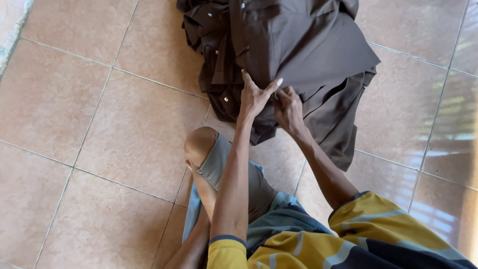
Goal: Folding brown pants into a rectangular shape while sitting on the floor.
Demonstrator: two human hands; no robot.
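Note:
A pile of dark brown garments (298, 45) with small metal buttons lies on the tiled floor ahead of me. My left hand (255, 97) rests on the near edge of the top garment, thumb and fingers spread. Right beside it, my right hand (289, 110) has its fingers curled into the brown fabric, pinching a fold at the same edge. Both forearms reach forward from yellow and dark striped sleeves (348, 234).
My bent knee (201, 144) in grey shorts sits just before the pile. Beige glossy floor tiles (99, 124) with grout lines surround everything. A pale wall base (10, 30) shows at the upper left corner.

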